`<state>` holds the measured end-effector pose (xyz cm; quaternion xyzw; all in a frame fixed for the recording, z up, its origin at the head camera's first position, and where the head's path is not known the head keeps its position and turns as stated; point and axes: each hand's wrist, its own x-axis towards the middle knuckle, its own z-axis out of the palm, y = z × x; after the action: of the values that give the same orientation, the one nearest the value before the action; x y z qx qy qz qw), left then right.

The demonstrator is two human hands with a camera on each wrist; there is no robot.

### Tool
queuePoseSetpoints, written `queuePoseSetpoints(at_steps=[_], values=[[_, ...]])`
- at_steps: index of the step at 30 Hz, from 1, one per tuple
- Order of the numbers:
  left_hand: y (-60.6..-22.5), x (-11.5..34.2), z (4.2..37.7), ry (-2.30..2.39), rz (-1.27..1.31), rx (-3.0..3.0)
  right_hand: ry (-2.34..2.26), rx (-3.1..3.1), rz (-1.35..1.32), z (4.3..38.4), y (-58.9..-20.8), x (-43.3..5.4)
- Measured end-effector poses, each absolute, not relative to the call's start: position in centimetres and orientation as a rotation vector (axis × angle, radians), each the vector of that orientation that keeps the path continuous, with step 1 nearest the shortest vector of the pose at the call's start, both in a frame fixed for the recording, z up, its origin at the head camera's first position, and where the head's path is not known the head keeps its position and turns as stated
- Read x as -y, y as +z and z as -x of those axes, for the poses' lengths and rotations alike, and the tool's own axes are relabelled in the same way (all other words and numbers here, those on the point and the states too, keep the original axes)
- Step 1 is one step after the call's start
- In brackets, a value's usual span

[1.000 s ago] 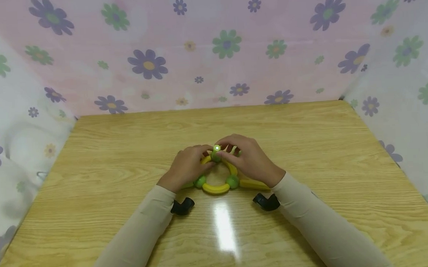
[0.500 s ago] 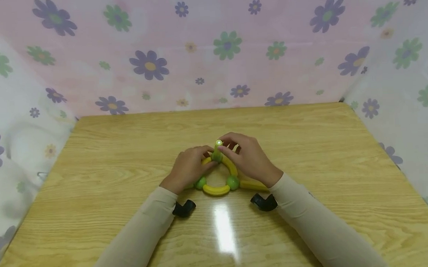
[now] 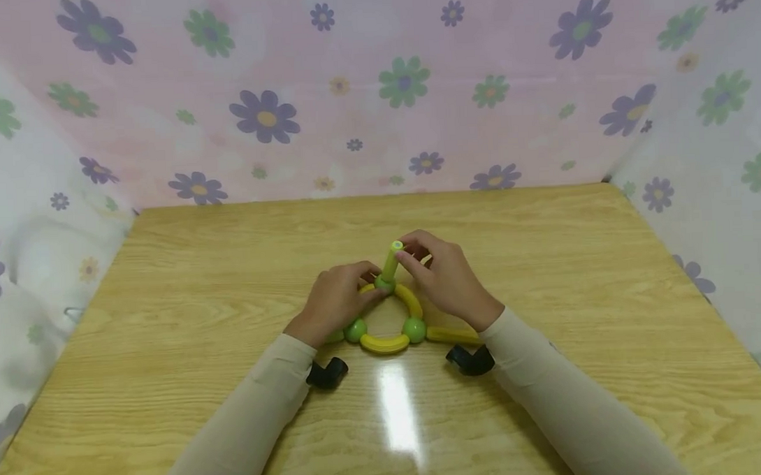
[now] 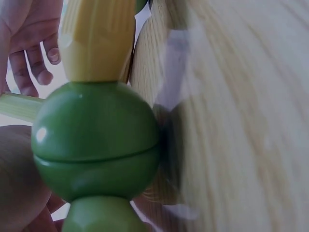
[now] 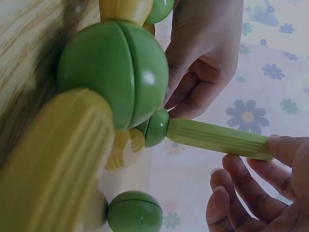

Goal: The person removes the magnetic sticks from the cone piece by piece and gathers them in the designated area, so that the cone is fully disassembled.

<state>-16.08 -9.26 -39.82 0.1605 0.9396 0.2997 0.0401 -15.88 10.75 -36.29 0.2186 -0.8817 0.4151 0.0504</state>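
Note:
A ring of magnetic building pieces lies on the table, with yellow curved rods (image 3: 385, 344) joined by green balls (image 3: 414, 329). At the ring's far corner, my left hand (image 3: 333, 295) grips the back green ball (image 5: 157, 126) between thumb and fingers. From that ball a light green rod (image 3: 390, 264) rises, leaning a little right. My right hand (image 3: 446, 271) pinches its upper end with thumb and forefinger; the other fingers are loosely bent. A yellow straight rod (image 3: 453, 334) extends right from the front right ball. A green rod (image 4: 104, 215) joins the left ball (image 4: 96, 140), partly under my left wrist.
Another green ball (image 5: 135, 212) shows beyond the ring in the right wrist view. Black elbow-shaped pieces (image 3: 328, 373) sit beside both wrists. The wood-grain table (image 3: 230, 250) is backed by a flowered cloth (image 3: 350, 92).
The light green rod's top has tipped away and to the right, showing more of its length. My right hand has shifted slightly up with it; my left hand stays at the ball.

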Motion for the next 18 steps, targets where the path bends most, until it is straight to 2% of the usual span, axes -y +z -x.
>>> queuePoseSetpoints(at_steps=[18], values=[[-39.43, 9.4, 16.1, 0.839, -0.527, -2.877, 1.514, 2.717, -0.468, 16.79, -36.88, -11.31]])
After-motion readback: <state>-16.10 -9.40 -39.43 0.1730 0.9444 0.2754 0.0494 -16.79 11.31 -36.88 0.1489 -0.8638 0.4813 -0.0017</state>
